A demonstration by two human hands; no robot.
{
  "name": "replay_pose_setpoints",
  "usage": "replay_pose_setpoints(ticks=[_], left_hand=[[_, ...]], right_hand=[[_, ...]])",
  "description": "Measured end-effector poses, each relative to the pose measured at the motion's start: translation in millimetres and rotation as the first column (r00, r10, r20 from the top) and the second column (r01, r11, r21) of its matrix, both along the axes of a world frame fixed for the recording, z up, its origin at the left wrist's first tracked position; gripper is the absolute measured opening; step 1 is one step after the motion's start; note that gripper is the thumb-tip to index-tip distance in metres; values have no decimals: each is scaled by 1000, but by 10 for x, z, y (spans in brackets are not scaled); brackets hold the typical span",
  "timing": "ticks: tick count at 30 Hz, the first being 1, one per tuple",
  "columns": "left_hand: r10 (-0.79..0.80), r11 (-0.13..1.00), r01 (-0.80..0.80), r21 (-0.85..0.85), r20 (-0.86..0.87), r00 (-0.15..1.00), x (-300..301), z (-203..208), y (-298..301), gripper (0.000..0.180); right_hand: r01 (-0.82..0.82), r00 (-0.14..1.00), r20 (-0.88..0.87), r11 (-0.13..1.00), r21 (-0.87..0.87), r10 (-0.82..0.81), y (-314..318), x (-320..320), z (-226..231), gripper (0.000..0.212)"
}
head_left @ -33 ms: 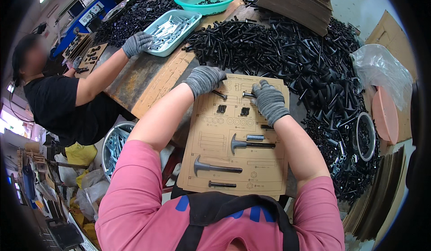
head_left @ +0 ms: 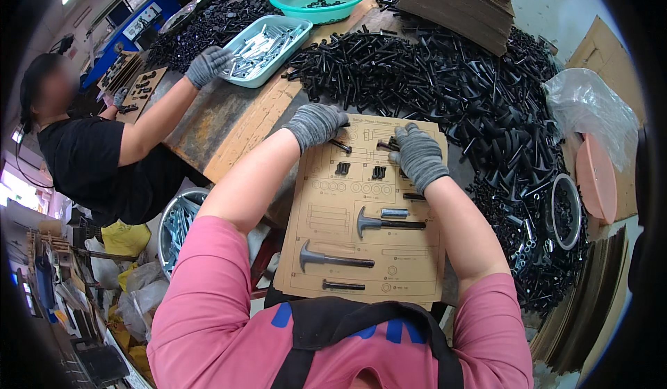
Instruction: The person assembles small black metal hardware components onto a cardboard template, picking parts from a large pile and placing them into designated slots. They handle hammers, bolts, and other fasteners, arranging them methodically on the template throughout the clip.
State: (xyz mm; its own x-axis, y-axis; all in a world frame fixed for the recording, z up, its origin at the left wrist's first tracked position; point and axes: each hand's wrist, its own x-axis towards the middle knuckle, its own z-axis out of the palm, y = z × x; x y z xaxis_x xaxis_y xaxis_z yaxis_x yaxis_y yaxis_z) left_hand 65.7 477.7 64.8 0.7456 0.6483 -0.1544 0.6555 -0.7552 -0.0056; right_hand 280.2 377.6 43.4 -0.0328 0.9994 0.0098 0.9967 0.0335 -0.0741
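A brown cardboard sheet (head_left: pixel 340 212) printed with part outlines lies in front of me. At its upper left, my left hand (head_left: pixel 317 123), in a grey glove, has curled fingers; what they hold is hidden. A black bolt (head_left: pixel 340 146) lies just below that hand. My right hand (head_left: pixel 420 158), gloved too, is closed at the upper right, fingertips and thumb on a black bolt (head_left: pixel 386 145). Lower on the sheet are two small clusters of short black bolts (head_left: pixel 343 169), two T-shaped black handles (head_left: pixel 336 257), a silver tube (head_left: pixel 394 213) and a long black bolt (head_left: pixel 343 286).
Heaps of black bolts (head_left: pixel 375 66) and handles surround the sheet's far and right sides. A pale blue tray (head_left: pixel 260 79) of silver parts and a green basin (head_left: pixel 288 3) stand beyond. Cardboard is stacked (head_left: pixel 451 6) at the back. At left, a co-worker's gloved hand (head_left: pixel 208 67) reaches to the tray.
My right hand has shifted slightly, and the bolt at its fingertips sits at a different angle. My left hand stays in place. The co-worker's hand has moved slightly left.
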Motion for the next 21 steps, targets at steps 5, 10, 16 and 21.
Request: replay_pose_setpoints(ticks=[5,10,16,21], left_hand=[[15,966,66,-251,310,951,-230,-78,-60,36],[87,961,-19,-277,234,968,-151,-203,-133,34],[89,961,9,-276,339,937,-87,-230,-227,32],[108,963,-29,-267,286,952,-67,-236,-229,33]], right_hand=[[-17,993,-116,977,-215,-8,94,180,19,38],[22,983,-167,944,-328,-81,246,229,-29,36],[39,721,-677,984,-174,-148,273,369,-196,38],[133,730,-639,967,-217,-243,263,466,-223,39]])
